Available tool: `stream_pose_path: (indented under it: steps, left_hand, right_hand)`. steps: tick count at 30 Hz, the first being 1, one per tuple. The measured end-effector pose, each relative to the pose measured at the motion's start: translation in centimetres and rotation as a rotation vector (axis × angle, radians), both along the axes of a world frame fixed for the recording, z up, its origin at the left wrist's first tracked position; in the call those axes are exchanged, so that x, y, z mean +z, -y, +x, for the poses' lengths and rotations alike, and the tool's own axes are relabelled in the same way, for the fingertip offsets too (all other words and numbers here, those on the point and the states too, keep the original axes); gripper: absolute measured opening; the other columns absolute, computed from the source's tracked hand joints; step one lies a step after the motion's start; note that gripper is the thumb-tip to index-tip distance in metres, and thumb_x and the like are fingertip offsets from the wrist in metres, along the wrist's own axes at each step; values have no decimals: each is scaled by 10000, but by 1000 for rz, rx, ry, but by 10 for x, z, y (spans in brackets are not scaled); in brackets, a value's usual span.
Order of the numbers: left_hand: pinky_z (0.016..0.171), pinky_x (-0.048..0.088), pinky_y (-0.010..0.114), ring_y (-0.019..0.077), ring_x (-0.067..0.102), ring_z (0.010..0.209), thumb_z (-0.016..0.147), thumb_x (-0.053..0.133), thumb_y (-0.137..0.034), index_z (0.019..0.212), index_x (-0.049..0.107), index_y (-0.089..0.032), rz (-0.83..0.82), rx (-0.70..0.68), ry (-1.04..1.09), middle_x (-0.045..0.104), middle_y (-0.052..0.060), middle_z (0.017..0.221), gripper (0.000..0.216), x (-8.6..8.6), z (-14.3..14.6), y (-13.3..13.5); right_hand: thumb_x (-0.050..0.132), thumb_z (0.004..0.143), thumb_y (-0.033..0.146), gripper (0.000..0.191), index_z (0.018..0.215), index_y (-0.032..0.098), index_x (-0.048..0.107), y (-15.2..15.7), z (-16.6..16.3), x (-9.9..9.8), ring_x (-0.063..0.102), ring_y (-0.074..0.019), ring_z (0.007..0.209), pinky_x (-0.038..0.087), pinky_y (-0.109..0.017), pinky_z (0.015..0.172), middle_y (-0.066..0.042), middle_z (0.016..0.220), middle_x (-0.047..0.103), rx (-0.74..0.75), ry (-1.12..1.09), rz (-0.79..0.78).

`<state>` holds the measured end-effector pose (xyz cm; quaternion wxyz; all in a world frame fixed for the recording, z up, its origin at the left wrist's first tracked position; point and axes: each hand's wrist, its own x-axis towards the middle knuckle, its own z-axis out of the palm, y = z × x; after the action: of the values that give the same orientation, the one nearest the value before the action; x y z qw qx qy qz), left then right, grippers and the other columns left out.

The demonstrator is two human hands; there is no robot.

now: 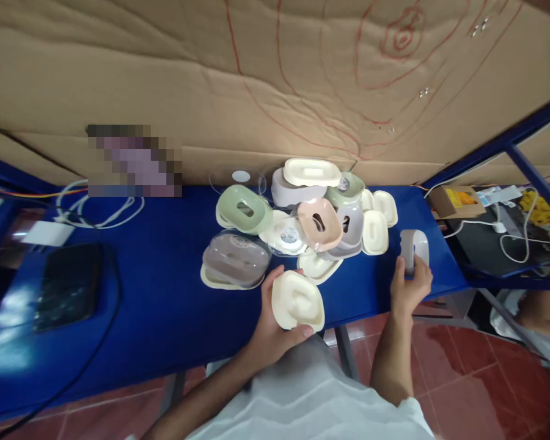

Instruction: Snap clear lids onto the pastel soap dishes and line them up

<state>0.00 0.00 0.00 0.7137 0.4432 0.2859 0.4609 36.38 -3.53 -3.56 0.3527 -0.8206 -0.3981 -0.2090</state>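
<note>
My left hand (275, 327) is wrapped round a cream plastic tray (297, 300), shallow with a raised middle, held at the table's front edge. Over at the right, my right hand (411, 286) grips a pale grey plastic dish (414, 245) with a slot, tipped on its side. Between and behind my hands lies a pile of similar pieces: a green dish (244, 209), a peach slotted dish (319, 223), a lilac-grey dish (351, 232), and several cream trays (374, 232). A clear cover (238, 259) rests on a cream tray at the pile's left.
The blue table (165, 293) meets a cardboard wall (187, 79) with red lines. On the left are a black tablet-like device (68, 286), white cables (114, 217) and a black cord. At the right, past a blue metal frame (536, 174), stands a small cardboard box (456, 201); another person's arm (538, 305) shows.
</note>
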Motion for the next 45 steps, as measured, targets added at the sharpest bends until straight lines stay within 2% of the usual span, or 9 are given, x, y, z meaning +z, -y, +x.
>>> stream_pose_path:
  steps: [7, 12, 15, 19, 24, 28, 32, 38, 45]
  left_hand:
    - [1125, 566, 474, 352, 642, 1401, 775, 965, -427, 1593, 261, -338, -18, 28, 0, 542, 197, 1605, 1083, -3, 1, 2]
    - [1146, 568, 502, 343, 629, 1428, 830, 923, -503, 1576, 271, -376, 59, 98, 73, 520, 180, 1634, 998, 5, 10, -1]
    - [1206, 518, 559, 366, 571, 1488, 848, 873, -601, 1654, 171, -401, 103, 84, 98, 443, 193, 1694, 1088, 14, 10, -7]
    - [1192, 523, 608, 383, 512, 1537, 888, 845, -579, 1701, 9, -493, 221, -9, 48, 327, 178, 1763, 1169, 21, -2, -12]
    - [1042, 649, 488, 287, 643, 1379, 1032, 689, -272, 1600, 404, -389, 357, 250, -217, 479, 149, 1611, 646, 15, -37, -7]
    - [1050, 628, 461, 268, 642, 1321, 990, 714, -205, 1379, 619, -277, 541, 549, -663, 603, 120, 1432, 407, 5, -78, -9]
    - [1198, 494, 611, 367, 526, 1495, 956, 768, -231, 1448, 573, -256, 751, 555, -1085, 554, 162, 1571, 530, -4, -113, -20]
    - [1173, 502, 589, 401, 505, 1524, 1006, 709, -269, 1463, 548, -216, 836, 430, -1260, 506, 212, 1624, 487, -21, -128, -46]
    - [1080, 543, 530, 320, 674, 1232, 974, 766, -292, 1190, 681, -250, 991, 439, -1225, 678, 115, 1251, 235, -20, -131, -61]
  right_hand:
    - [377, 1099, 613, 595, 1352, 207, 731, -14, -11, 24, 583, -426, 1435, 253, -794, 1211, -208, 1470, 670, 120, 13, -110]
    - [542, 1062, 625, 601, 1541, 266, 595, -3, -120, 72, 572, -357, 1472, 518, -549, 1161, -163, 1591, 584, 1086, -138, -278]
    - [653, 1054, 481, 545, 1549, 267, 574, -3, -161, 85, 653, -315, 1383, 504, -542, 1193, -138, 1489, 675, 1334, -151, -238]
    - [672, 1051, 390, 369, 1409, 301, 695, -20, -136, 87, 691, -313, 1310, 527, -573, 1141, -95, 1370, 738, 1081, -106, 50]
    - [634, 1050, 528, 467, 1349, 183, 735, -83, -26, 80, 639, -330, 1327, 454, -565, 1178, -181, 1406, 706, 381, 58, -74]
    - [593, 1035, 593, 495, 1277, 188, 742, -130, 38, 63, 673, -314, 1243, 497, -555, 1104, -178, 1308, 747, 421, -44, -190]
    - [552, 1039, 610, 494, 1275, 209, 719, -142, 56, 48, 683, -322, 1256, 511, -614, 1098, -161, 1322, 743, 447, -110, -178]
    - [507, 1088, 530, 396, 1394, 334, 667, -106, 21, 61, 632, -347, 1375, 466, -683, 1184, -97, 1433, 700, 473, -51, -91]
    - [632, 1016, 207, 373, 1355, 345, 705, -35, -152, 54, 754, -304, 1103, 606, -522, 953, -49, 1124, 797, 1017, 11, 18]
